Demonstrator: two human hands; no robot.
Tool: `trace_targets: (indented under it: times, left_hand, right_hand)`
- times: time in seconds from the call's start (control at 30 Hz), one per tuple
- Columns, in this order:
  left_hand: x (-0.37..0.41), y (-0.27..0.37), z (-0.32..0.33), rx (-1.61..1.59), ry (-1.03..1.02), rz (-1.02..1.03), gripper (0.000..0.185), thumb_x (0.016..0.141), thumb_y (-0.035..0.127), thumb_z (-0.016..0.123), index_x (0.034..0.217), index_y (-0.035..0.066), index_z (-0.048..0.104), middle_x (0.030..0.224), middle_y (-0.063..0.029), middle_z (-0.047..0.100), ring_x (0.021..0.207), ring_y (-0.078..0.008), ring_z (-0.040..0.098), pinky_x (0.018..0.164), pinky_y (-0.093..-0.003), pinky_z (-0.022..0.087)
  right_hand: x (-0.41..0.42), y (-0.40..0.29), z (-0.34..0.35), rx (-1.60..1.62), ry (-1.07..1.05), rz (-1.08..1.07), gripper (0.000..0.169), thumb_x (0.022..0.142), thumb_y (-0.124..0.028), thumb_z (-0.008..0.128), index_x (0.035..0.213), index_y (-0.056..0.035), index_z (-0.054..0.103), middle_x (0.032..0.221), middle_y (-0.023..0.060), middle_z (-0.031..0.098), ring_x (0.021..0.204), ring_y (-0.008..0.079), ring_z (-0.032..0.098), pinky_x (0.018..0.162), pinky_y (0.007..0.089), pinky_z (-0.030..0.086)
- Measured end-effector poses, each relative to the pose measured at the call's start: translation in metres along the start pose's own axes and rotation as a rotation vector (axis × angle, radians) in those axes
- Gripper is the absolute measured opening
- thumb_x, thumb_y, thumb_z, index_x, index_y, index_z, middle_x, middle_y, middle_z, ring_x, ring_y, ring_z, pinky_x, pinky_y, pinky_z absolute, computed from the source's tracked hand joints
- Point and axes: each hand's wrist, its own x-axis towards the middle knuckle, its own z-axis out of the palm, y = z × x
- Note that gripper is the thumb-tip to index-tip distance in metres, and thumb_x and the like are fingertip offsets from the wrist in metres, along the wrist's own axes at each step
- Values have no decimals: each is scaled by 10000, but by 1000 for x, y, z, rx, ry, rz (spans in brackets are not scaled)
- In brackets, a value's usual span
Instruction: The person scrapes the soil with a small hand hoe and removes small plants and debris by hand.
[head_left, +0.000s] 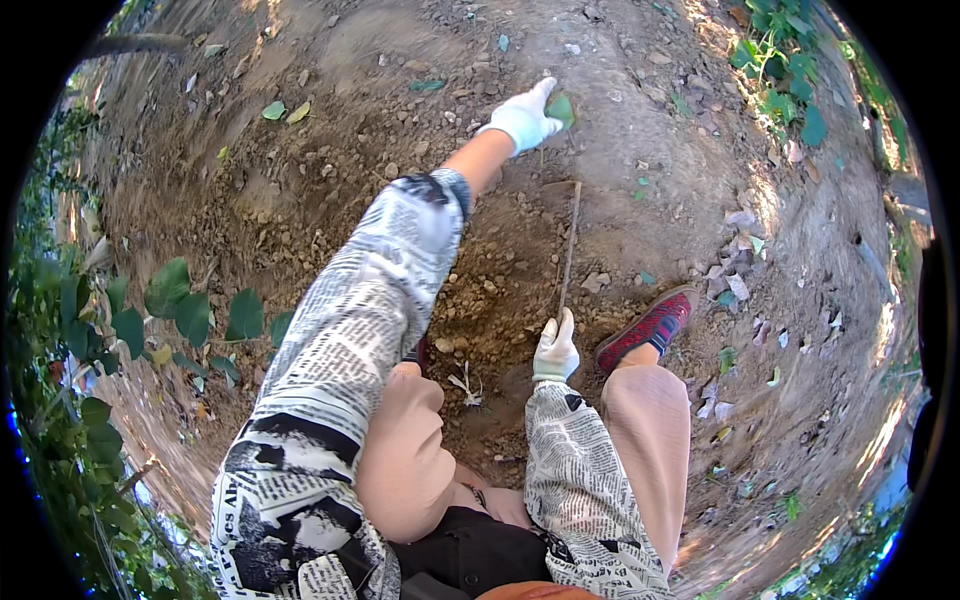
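My left hand (523, 120), in a white glove, reaches far forward over the soil. A green leaf (560, 111) shows between its thumb and fingers; blur hides whether they grip it. Closer to my body, my right hand (556, 349), gloved in white too, is closed around the near end of a thin-handled tool (571, 244). The tool points away from me, and its narrow end piece bends sharply to the left, low over the ground. Loose brown soil (480, 292) with small clods lies between my arms. A pale, shredded scrap (469, 386) rests on the soil left of my right hand.
My red and navy shoe (649, 326) stands right of the tool; the other foot is mostly hidden by my left sleeve. A leafy branch (193, 319) reaches in from the left. Green vines (795, 82) grow at the upper right. Dry leaves (739, 285) lie scattered on the right.
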Motion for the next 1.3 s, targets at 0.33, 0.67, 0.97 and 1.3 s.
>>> trace_targets:
  times: [0.33, 0.67, 0.97, 1.3]
  left_hand:
    - [-148, -42, -20, -152, -102, 180, 275, 831, 190, 623, 1074, 66, 584, 957, -151, 657, 900, -308, 650, 805, -403, 506]
    - [-592, -238, -55, 27, -40, -612, 261, 832, 242, 620, 1011, 55, 648, 953, -163, 675, 917, -325, 643, 818, -397, 508]
    - [-605, -206, -88, 618, -305, -1006, 273, 837, 288, 590, 996, 71, 639, 948, -128, 653, 942, -267, 631, 795, -393, 501]
    - [-420, -159, -30, -540, -183, -367, 341, 926, 364, 519, 981, 57, 659, 908, -161, 665, 888, -318, 643, 782, -425, 492]
  right_hand:
    - [0, 4, 6, -27, 52, -30, 378, 954, -366, 518, 1298, -210, 508, 649, 164, 647, 552, 388, 621, 492, 479, 473]
    - [-1, 3, 11, -27, 132, -106, 349, 957, -342, 527, 1281, -212, 533, 730, 186, 670, 604, 395, 637, 523, 481, 481]
    - [-2, 0, 3, -7, 19, -21, 367, 970, -357, 505, 1288, -176, 538, 881, 204, 686, 760, 412, 657, 639, 471, 500]
    - [52, -137, 19, 335, -53, -269, 445, 980, -307, 514, 1387, -133, 471, 1045, 160, 694, 853, 272, 688, 776, 355, 534]
